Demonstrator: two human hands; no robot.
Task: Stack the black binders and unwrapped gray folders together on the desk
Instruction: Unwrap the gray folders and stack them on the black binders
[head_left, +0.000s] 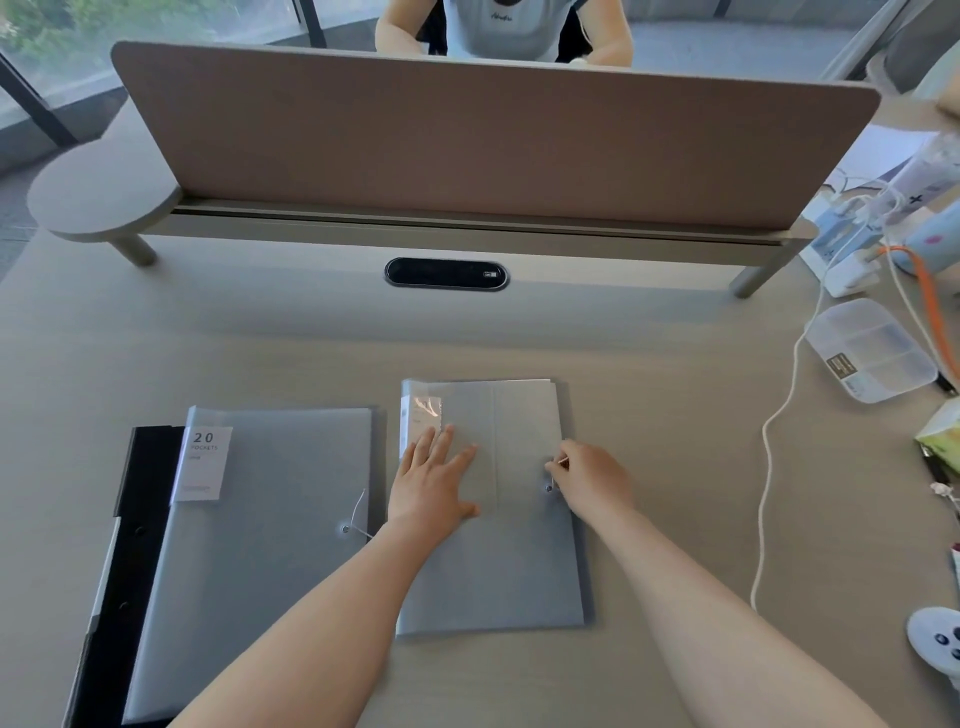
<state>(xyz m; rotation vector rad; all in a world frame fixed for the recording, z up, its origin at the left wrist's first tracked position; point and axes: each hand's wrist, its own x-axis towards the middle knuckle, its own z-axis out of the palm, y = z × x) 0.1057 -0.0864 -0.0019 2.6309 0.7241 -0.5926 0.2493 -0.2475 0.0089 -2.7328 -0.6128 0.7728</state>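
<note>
The left hand (434, 475) presses flat on the wrapped gray folder (493, 561) mid-counter, likely steadying it, while the right hand (587, 475) pinches its plastic wrap (470, 415) at the edge; another gray folder (260, 545) tops a black binder (140, 493) just left

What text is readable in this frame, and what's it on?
"20 POCKETS": white paper label on the unwrapped gray plastic folder lying on the black binder. Smaller lines below it are too blurred to read.
Script word on the white shirt of the person across the desk: blurred, unreadable.
Dark label on the clear plastic compartment box: too small to read.
Sticker under the wrap of the gray wrapped folder: unreadable.
</note>
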